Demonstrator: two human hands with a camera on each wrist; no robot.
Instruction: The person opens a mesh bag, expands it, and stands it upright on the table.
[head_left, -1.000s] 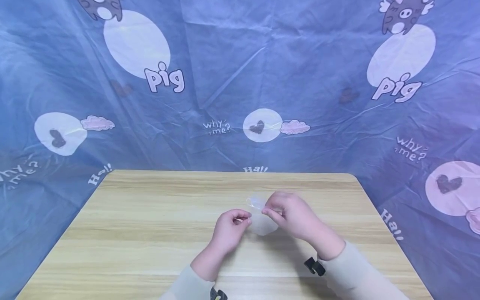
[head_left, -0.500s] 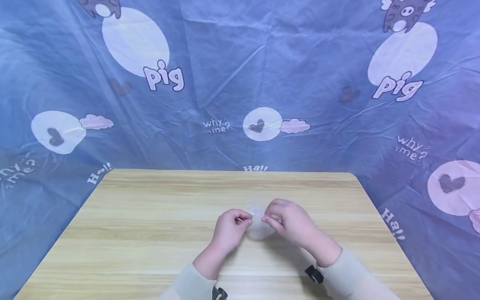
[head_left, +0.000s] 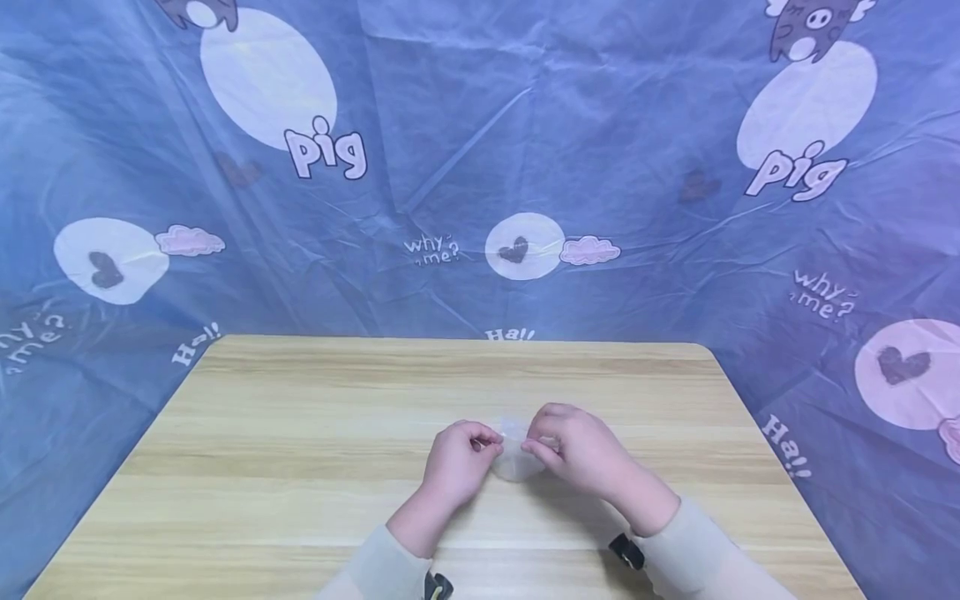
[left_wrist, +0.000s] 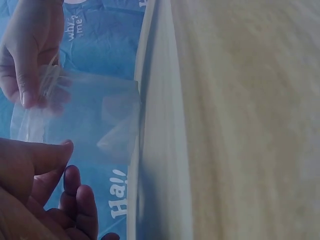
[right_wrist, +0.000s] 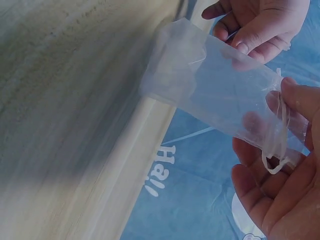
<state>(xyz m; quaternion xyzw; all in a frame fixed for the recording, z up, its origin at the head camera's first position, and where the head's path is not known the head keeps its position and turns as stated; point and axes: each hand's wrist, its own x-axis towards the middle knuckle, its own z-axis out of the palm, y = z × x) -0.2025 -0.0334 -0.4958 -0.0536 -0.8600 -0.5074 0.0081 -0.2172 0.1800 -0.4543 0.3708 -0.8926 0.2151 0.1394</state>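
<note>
A sheer, whitish drawstring pouch [head_left: 516, 465] hangs between my two hands over the table. My left hand [head_left: 459, 458] pinches its left side edge between thumb and index finger. On the other side, my right hand [head_left: 588, 450] grips the pouch near its top, thumb in front and fingers behind. The white drawstring [right_wrist: 272, 170] loops out by the right-hand fingers in the right wrist view. Toward the bottom of the pouch, that view shows a cloudier whitish patch [right_wrist: 175, 60]. The left wrist view shows the pouch body [left_wrist: 92, 117] stretched flat, with the blue cloth showing through.
The light wood-grain table [head_left: 262, 467] spreads out beneath both hands. Blue cloth [head_left: 450, 125] printed with pigs, words and hearts hangs behind the table and along both sides. Black bands [head_left: 627, 552] show at both sleeve cuffs.
The pouch and right hand have come slightly down and toward me; the left hand barely moves. Both hands keep their hold. The drawstring loop, visible above the pouch earlier, shows less now.
</note>
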